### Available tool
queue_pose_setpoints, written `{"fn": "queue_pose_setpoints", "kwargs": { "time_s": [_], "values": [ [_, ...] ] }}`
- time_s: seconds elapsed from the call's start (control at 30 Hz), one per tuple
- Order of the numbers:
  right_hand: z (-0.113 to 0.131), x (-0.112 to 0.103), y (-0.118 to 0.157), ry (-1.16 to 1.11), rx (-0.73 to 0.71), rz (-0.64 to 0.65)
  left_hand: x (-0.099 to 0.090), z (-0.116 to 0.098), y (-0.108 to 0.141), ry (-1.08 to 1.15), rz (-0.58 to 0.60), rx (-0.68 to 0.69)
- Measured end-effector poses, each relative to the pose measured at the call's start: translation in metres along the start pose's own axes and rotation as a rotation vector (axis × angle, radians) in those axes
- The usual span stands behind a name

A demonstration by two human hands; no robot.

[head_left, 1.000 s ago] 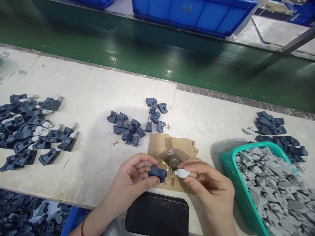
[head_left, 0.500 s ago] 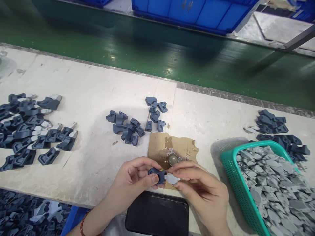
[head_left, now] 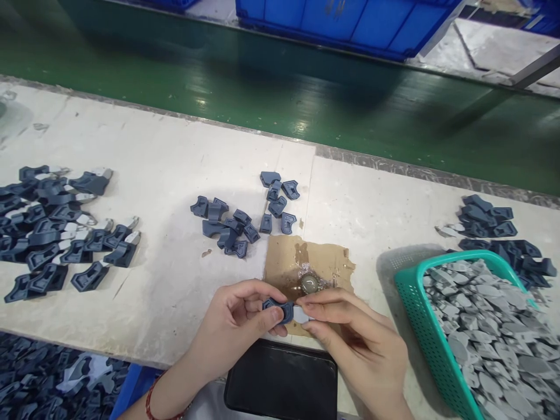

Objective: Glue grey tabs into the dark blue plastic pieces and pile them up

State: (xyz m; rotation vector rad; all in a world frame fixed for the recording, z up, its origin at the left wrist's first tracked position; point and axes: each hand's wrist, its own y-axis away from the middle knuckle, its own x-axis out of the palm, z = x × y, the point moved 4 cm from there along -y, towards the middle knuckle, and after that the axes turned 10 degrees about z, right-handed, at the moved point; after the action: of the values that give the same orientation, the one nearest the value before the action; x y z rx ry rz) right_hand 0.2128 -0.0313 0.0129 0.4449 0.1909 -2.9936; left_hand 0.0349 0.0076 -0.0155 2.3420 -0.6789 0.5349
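Whitish worktop [head_left: 153, 146], green strip [head_left: 219, 81] running behind it, one large blue bin [head_left: 345, 23] beyond that. One navy part [head_left: 287, 312] is held in the left hand [head_left: 240, 324], pinched between thumb and fingers, thumb across its front. One pale grey piece [head_left: 300, 314] is gripped by the fingertips of the right hand [head_left: 361, 332], fingers nearly closed on it. Both are held over the near edge of one brown sheet [head_left: 282, 254], piece butted to the right end of the part; seating depth can't be told. One round dish [head_left: 310, 284] is set on the sheet, just beyond the right fingertips.

Counts: six loose navy parts in the far cluster [head_left: 277, 206]; about nine, overlapped, in the near-left cluster [head_left: 227, 238]. Left group [head_left: 41, 233] of navy parts with pale pieces attached: too overlapped to count. Two navy heaps at right [head_left: 485, 216]. One teal basket [head_left: 426, 326] filled with grey pieces [head_left: 490, 326], uncountable. One black slab [head_left: 282, 382] is placed below the hands. One red band [head_left: 151, 399] is worn on the left wrist.
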Motion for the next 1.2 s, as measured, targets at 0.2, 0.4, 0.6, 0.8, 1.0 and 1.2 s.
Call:
{"fn": "queue_pose_setpoints", "kwargs": {
  "time_s": [0.2, 0.4, 0.6, 0.8, 1.0, 1.2],
  "values": [
    [0.001, -0.002, -0.003, 0.020, -0.018, 0.038, 0.001, -0.001, 0.001, -0.182, 0.013, -0.025],
    [-0.001, -0.005, 0.003, -0.057, 0.017, 0.041, 0.011, -0.019, 0.013, -0.822, 0.100, 0.220],
    [0.008, -0.002, 0.002, -0.081, 0.017, 0.085, 0.019, -0.026, 0.026, -1.269, 0.205, 0.514],
    [0.014, -0.001, 0.003, -0.117, 0.061, 0.108, 0.023, -0.027, 0.026, -1.207, 0.246, 0.482],
    [0.030, -0.007, 0.005, 0.034, 0.026, 0.181, 0.019, -0.030, 0.027, -1.136, 0.222, 0.498],
    [0.021, -0.086, 0.026, 0.736, 0.358, -0.487, -0.041, -0.052, 0.046, -1.355, -0.392, 0.533]
  ]
}}
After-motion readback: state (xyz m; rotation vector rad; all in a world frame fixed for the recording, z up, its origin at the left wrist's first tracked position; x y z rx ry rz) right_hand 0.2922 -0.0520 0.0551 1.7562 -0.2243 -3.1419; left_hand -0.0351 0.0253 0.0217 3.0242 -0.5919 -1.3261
